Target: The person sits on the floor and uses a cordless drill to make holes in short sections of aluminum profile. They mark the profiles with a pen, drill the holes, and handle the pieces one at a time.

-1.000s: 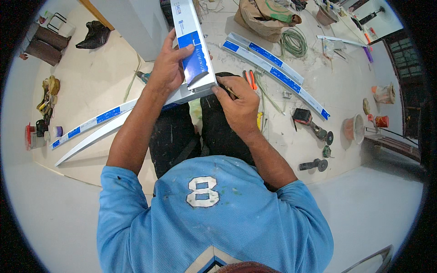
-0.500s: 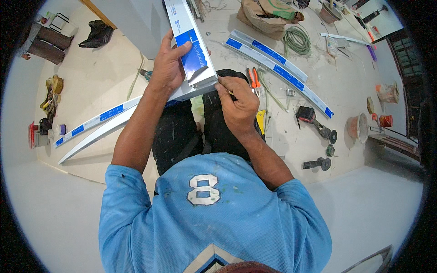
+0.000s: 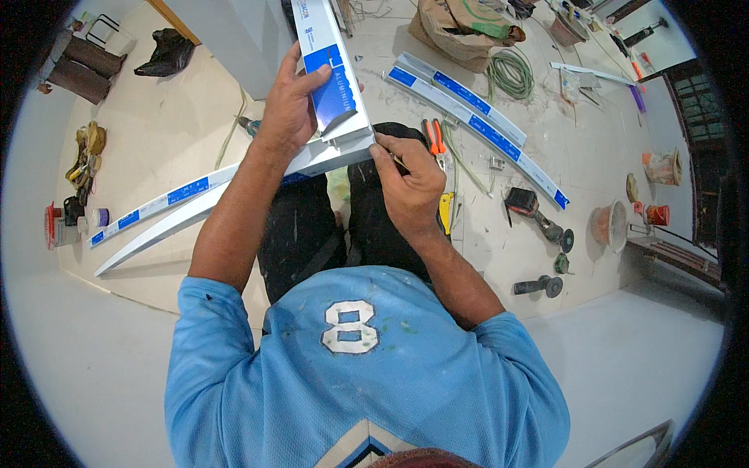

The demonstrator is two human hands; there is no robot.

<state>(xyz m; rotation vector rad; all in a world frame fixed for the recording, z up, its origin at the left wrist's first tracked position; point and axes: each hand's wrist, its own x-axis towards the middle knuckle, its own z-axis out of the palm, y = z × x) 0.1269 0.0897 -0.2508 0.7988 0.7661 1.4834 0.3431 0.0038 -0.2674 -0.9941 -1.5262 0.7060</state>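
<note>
My left hand (image 3: 290, 113) is closed around an aluminium profile (image 3: 331, 82) covered in white and blue film, whose film curls up at the near end. That end meets a second aluminium profile (image 3: 335, 154) at a corner, roughly square to it. The second one runs off to the left, passing under my left forearm. At the corner, my right hand (image 3: 409, 175) is closed in a pinch, thumb and forefinger touching the profile's edge. A thin piece shows between its fingers, too small to name. Below lie my knees in dark trousers.
Right of my knees lie orange-handled pliers (image 3: 434, 136), a yellow-handled tool (image 3: 445, 210) and two film-covered profiles (image 3: 491, 132). Farther right are an angle grinder (image 3: 538, 214), a bucket (image 3: 610, 226) and coiled hose (image 3: 511, 74). A wall corner (image 3: 242, 47) stands ahead at left.
Both hands keep nearly the same grip at the corner. The right fingers have shifted very slightly, and the whole view has moved a little.
</note>
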